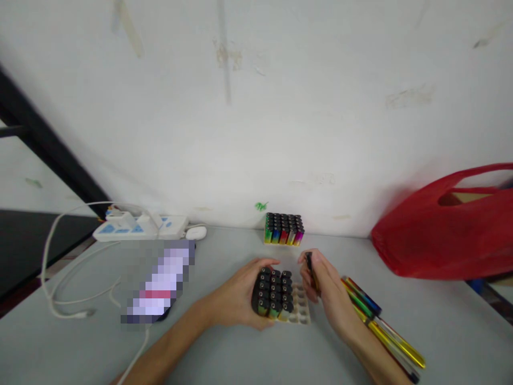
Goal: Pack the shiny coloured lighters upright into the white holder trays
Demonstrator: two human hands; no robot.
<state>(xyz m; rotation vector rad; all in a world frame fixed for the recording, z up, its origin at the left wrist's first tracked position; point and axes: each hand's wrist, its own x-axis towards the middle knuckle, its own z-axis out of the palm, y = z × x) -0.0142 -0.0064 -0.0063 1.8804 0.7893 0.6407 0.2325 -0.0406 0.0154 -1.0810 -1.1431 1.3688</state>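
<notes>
My left hand (242,299) is wrapped around the left side of a pale tray (302,302) with round sockets. Black-topped lighters (276,291) stand upright in rows in its left part, while bare sockets show on the right. Just right of the tray, my right hand (323,283) is closed on a single lighter (308,261), its dark top showing between thumb and fingers. Beside my right forearm lie several shiny coloured lighter-like sticks (395,339), partly hidden by the arm; their exact kind is unclear.
Against the wall stands a full block of multicoloured lighters (284,230). To the left are a phone (162,280), a white power strip (140,229), a small white case (196,232) and loose white cables (50,267). A red bag (436,235) sits at the right.
</notes>
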